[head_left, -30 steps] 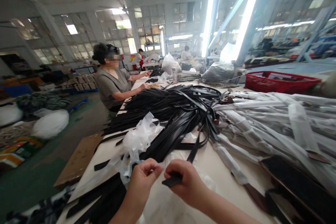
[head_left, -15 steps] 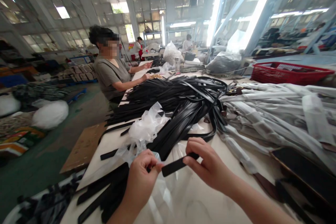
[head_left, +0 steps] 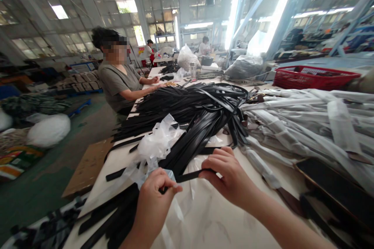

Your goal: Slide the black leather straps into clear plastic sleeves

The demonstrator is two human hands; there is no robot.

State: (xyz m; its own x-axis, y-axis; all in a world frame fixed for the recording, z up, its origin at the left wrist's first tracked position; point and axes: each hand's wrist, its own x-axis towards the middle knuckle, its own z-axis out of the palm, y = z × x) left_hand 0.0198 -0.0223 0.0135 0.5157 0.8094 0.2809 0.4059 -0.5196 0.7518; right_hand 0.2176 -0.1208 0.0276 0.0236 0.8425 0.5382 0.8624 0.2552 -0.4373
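My left hand (head_left: 154,206) and my right hand (head_left: 229,175) both pinch a narrow black leather strap (head_left: 191,177), which runs between them with its edge turned towards me. Its left end disappears inside my left fingers. Just beyond my left hand lies a crumpled clear plastic sheet (head_left: 157,144). A large tangled pile of black straps (head_left: 187,114) lies past both hands, and a stack of black straps (head_left: 113,214) lies to the lower left. Both hands are above the white work table (head_left: 213,218).
Plastic-wrapped bundles (head_left: 300,124) cover the table's right side, beside a dark flat board (head_left: 333,186). A seated co-worker (head_left: 117,78) works at the far left edge. A red basket (head_left: 312,78) stands behind the bundles, and cardboard (head_left: 87,167) leans below the table edge.
The strap has turned from showing its flat face to showing a thin edge. My left hand now pinches its end, and the view has swung slightly left.
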